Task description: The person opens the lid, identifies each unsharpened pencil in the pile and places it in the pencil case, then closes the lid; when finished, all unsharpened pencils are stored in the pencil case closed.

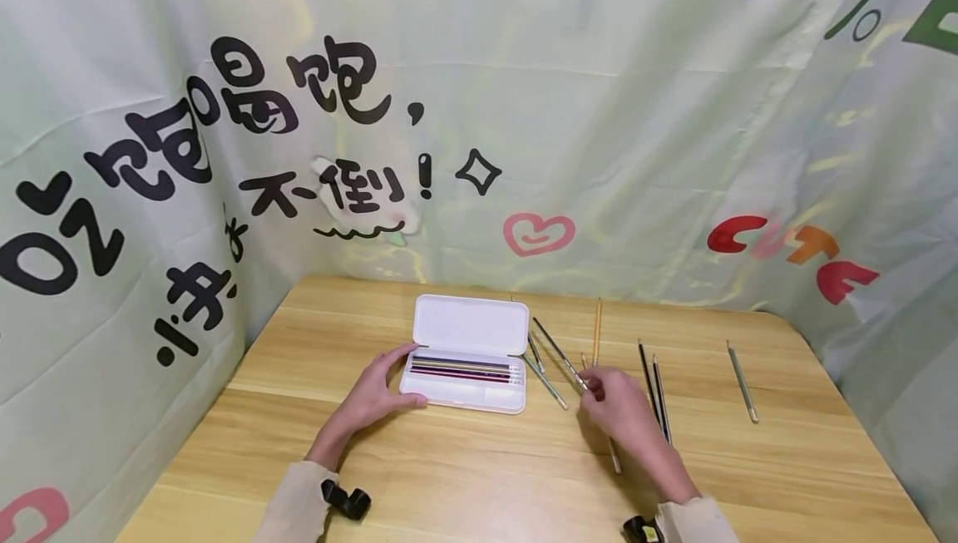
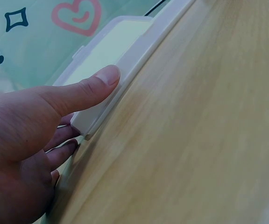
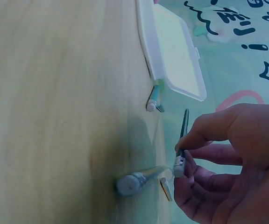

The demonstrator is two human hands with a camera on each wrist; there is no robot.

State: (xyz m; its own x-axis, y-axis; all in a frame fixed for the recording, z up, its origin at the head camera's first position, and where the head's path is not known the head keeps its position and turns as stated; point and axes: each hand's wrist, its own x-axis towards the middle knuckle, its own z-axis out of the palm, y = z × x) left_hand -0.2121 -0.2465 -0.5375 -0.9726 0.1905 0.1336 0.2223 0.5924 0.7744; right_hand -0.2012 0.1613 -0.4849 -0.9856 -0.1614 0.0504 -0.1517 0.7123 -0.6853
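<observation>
A white pencil case (image 1: 449, 404) lies open on the table, its lid tipped back toward the cloth. Several pencils (image 1: 460, 367) lie side by side in its tray. My left hand (image 1: 372, 393) grips the case's left end; in the left wrist view the thumb (image 2: 90, 91) presses the front wall while the other fingers are partly hidden behind the end. To the right of the case, my right hand (image 1: 621, 406) pinches a dark pencil (image 1: 557, 348) near its eraser end, between thumb and fingers. That pencil (image 3: 186, 123) slants up, pointing away from the hand in the right wrist view.
Beside the case's right end lie a greenish pencil (image 1: 546, 382) and a dark one (image 1: 535, 352). A yellow pencil (image 1: 597, 331) and another pencil (image 1: 614, 456) lie around the right hand. Farther right are two black pencils (image 1: 648, 381) and a grey pencil (image 1: 743, 382). Printed cloth (image 1: 636, 152) hangs behind.
</observation>
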